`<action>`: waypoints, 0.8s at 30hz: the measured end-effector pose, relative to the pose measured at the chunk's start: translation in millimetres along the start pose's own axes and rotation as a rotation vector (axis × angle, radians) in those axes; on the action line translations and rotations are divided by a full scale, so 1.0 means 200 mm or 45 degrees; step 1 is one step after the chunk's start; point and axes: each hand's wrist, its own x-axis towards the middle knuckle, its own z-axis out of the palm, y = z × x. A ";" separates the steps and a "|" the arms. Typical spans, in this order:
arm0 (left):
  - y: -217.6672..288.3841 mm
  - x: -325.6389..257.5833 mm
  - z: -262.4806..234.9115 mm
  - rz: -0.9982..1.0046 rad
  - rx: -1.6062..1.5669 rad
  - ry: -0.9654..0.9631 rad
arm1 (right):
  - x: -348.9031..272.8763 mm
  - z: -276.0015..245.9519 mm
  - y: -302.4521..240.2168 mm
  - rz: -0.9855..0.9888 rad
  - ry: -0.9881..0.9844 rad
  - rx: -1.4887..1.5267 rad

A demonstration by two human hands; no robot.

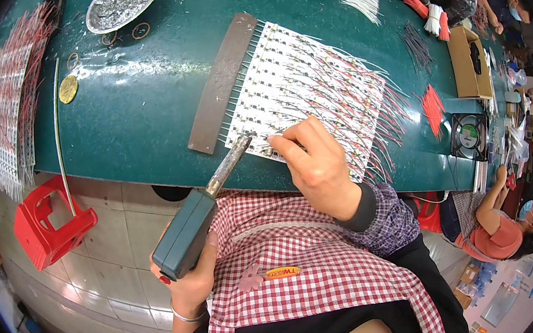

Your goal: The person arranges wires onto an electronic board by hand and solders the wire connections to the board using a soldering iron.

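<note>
My left hand [189, 269] is closed round the dark green body of a soldering gun [188, 232]. Its metal barrel points up and to the right, with the tip at the lower left corner of a white panel of small circuit boards [257, 88]. Just right of that tip, my right hand [320, 166] is closed in a pinch over the panel's near edge. What its fingertips hold is too small to make out. Rows of red and white wires [338, 98] run across the panel and hang off its right side. A flat brown bar [223, 82] lies along the panel's left side, over its row of pins.
Wired panels [10, 111] hang over the green table's [127, 117] left edge. A metal dish [123, 4], a yellow disc [68, 89] and wire bundles [433, 109] lie about. A small fan [469, 135] and cardboard box [468, 62] stand right. A red stool [47, 220] is left; co-workers sit right.
</note>
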 end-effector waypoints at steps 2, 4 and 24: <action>0.00 0.00 0.01 0.007 -0.031 0.049 | -0.01 -0.06 0.00 0.029 -0.028 -0.031; -0.01 -0.01 0.00 0.026 -0.018 0.098 | -0.02 -0.14 -0.02 0.049 -0.057 -0.050; 0.01 -0.04 -0.03 0.023 -0.067 0.071 | -0.04 0.07 -0.04 -0.003 0.066 0.061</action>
